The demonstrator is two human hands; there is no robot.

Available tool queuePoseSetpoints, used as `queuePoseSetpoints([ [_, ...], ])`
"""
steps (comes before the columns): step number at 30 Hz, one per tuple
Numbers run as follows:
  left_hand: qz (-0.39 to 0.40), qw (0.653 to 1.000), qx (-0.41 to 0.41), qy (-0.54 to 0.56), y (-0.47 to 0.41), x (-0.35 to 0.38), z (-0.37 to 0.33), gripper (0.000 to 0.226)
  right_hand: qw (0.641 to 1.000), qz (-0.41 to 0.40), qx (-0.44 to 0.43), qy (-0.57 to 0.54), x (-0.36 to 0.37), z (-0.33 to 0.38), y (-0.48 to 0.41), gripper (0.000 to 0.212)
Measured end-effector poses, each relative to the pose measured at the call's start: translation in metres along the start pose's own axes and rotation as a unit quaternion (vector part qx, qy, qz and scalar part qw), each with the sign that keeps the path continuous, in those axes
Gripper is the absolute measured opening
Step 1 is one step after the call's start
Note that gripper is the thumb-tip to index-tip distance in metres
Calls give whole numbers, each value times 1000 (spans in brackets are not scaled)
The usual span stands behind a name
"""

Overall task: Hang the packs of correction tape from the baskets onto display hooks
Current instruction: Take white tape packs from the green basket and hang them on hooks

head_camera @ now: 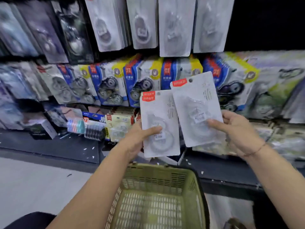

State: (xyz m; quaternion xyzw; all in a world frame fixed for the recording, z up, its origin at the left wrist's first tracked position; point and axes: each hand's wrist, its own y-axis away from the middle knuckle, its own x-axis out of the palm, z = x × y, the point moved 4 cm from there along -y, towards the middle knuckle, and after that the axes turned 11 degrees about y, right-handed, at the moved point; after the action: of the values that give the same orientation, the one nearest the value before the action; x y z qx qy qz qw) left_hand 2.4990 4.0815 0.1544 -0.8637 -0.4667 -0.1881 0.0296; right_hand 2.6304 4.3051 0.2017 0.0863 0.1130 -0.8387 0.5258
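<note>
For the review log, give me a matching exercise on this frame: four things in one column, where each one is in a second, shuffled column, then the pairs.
Things
1. left pack
2. right pack
3. basket
4. blue packs

Places
A. gripped by the right hand, the higher of the two
B. in a row behind the two held packs
C. gripped by the left hand, the lower of the two
D. lowest in view, below both hands

Pairs: 1-C, 2-A, 3-D, 4-B
</note>
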Motion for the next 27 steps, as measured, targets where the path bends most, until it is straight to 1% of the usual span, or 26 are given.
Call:
queuePoseSetpoints([
  [1,2,1000,28,9,-3,11,-17,51,999,-21,-31,4,-15,19,-4,60],
  [2,5,998,53,18,-7,21,-33,52,998,-41,-55,-1,-28,37,-8,57],
  [4,8,995,96,35,-12,40,-64,51,992,-74,-94,-28,-56,65,-21,32],
  [7,15,990,136,42,-18,67,-100,59,979,-143,-139,-37,-91,99,-41,19],
  [9,17,987,155,42,-22,81,-116,58,971,-175,-158,-24,-108,117,-52,11],
  [10,18,985,164,42,-25,87,-122,56,968,-185,-166,-16,-114,124,-57,10],
  [12,21,983,175,45,-32,97,-131,55,964,-200,-175,11,-119,136,-68,17],
  [16,25,983,179,40,-41,107,-140,52,967,-178,-180,22,-108,152,-85,19],
  [18,27,983,176,32,-43,108,-141,55,968,-180,-173,18,-102,157,-91,22],
  [20,32,984,176,26,-44,107,-141,59,968,-195,-160,14,-99,158,-95,24],
  [23,39,983,176,26,-45,104,-141,51,968,-203,-150,14,-95,151,-97,22],
  [27,31,984,173,25,-48,99,-140,54,965,-211,-154,17,-87,144,-100,21],
])
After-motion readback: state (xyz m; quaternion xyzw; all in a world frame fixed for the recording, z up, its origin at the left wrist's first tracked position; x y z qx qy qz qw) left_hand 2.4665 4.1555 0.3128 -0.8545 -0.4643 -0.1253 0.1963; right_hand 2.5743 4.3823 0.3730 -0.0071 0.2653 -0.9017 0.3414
